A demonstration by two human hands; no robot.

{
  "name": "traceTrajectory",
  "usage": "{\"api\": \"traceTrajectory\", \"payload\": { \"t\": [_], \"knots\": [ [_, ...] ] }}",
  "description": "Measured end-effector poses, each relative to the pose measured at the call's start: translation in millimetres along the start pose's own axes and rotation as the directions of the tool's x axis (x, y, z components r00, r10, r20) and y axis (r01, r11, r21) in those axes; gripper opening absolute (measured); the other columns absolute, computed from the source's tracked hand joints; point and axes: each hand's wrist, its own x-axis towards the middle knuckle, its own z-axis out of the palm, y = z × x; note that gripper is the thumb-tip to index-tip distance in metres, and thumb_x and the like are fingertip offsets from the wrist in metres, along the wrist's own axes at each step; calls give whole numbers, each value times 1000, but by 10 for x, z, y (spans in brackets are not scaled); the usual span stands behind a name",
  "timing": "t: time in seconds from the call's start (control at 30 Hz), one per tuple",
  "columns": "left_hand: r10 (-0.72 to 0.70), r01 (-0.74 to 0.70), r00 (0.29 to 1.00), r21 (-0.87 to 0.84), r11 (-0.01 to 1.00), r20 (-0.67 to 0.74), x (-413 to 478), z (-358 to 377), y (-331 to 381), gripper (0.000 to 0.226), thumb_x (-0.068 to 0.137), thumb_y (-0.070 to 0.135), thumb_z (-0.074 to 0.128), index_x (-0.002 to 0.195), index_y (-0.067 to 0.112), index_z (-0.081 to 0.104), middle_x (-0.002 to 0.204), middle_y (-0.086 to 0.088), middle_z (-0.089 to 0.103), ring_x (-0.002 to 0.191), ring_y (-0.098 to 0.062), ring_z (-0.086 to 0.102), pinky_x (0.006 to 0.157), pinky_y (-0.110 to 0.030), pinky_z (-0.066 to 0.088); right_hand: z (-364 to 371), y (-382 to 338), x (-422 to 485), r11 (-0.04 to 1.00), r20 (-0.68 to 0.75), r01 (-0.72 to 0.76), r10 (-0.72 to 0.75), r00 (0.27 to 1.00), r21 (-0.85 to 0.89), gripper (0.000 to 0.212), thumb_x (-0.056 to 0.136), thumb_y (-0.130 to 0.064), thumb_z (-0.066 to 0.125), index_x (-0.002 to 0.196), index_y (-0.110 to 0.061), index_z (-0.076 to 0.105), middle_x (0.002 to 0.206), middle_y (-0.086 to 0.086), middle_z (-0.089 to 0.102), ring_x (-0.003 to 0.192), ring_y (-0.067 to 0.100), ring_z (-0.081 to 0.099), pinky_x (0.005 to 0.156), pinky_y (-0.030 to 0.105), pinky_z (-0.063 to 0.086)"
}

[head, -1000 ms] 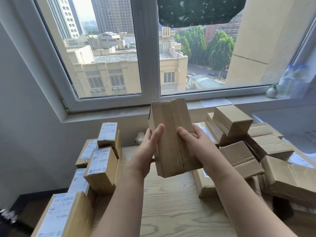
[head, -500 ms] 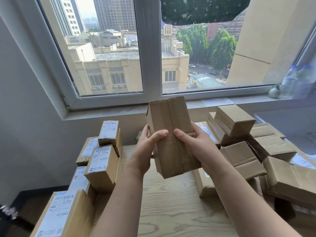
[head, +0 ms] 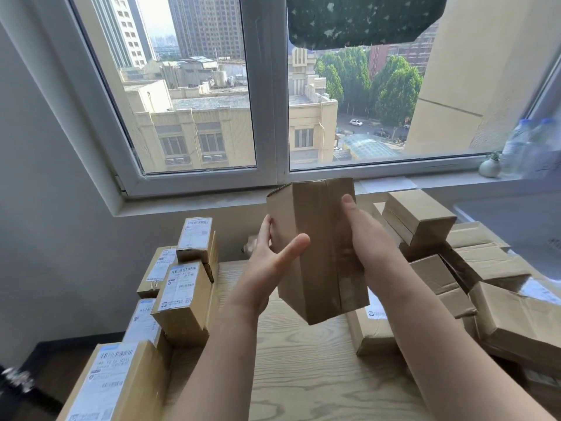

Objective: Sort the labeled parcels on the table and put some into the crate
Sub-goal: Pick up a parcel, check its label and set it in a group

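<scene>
Parcel (head: 315, 238) upright above table (head: 303, 375); left hand (head: 267, 268) holds left edge, right hand (head: 365, 238) grips right side.

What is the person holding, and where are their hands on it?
A brown cardboard parcel. The left hand grips its left side, thumb across the front; the right hand grips its right side.

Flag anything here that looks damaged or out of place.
The right-hand pile is jumbled: boxes tilt against each other, and the creased box in its middle looks dented. The left stack sits tidy, labels up. The held parcel shows no label on its visible faces.
</scene>
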Motion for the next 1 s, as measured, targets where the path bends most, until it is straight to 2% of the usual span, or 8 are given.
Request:
{"api": "traceTrajectory", "payload": {
  "t": [0.07,0.2,0.3,0.4,0.53,0.73,0.83,1.0],
  "knots": [
    [4,-7,999,-53,999,-45,2,0,39,148,37,94,73,161,32,22,150,5,45,131,-13,52,104,-37,46,-54,-24,-9,999,-43,23,-22,999,28,39,102,-60,41,103,-25,61,93,-10,62,82,3,56,65,15,45],
    [-44,23,995,-217,976,-91,-3,-101,107,88,71,69,75,139,15,60,135,-7,67,127,-24,62,113,-50,42,-81,22,-10,988,-134,26,-5,991,154,46,100,-60,49,89,-20,70,87,-5,71,83,15,66,75,32,52],
    [-81,67,996,-364,929,-25,-48,-97,135,62,83,48,74,129,8,67,123,-13,73,120,-28,67,110,-48,47,-74,71,-41,985,-148,18,9,989,174,63,96,-63,53,98,-2,70,86,11,68,81,23,64,83,43,55],
    [-107,114,993,-404,908,41,-86,-83,147,62,86,45,73,136,11,62,125,-12,72,119,-28,68,100,-43,53,-66,82,-81,981,-141,13,15,990,193,58,96,-63,54,94,-9,75,105,20,74,95,32,71,99,55,53],
    [-165,182,983,-461,869,78,-98,-84,149,70,78,46,74,136,9,62,127,-16,70,118,-32,68,92,-43,59,-71,101,-74,982,-109,14,6,994,190,49,96,-64,52,86,-23,77,106,10,77,104,30,72,99,53,54],
    [-76,126,988,-425,897,132,-52,-102,142,60,79,26,70,133,0,61,119,-21,72,105,-32,71,91,-43,60,-116,99,-8,994,-86,4,6,996,106,38,105,-48,44,89,-26,71,85,-4,67,74,13,60,63,28,46],
    [42,10,988,-335,942,149,13,-133,120,58,75,10,69,131,6,58,116,-17,72,101,-27,72,84,-37,62,-158,59,27,990,-29,-27,31,999,137,40,103,-53,46,103,-24,72,87,-7,69,83,12,61,71,30,47],
    [68,-37,976,-149,988,208,168,-194,17,116,53,10,92,154,24,37,146,-14,55,131,-30,58,107,-47,50,-217,-14,68,990,55,-93,88,995,102,61,86,-72,59,126,-26,68,113,-1,74,108,18,66,95,42,52]
  ]
}}
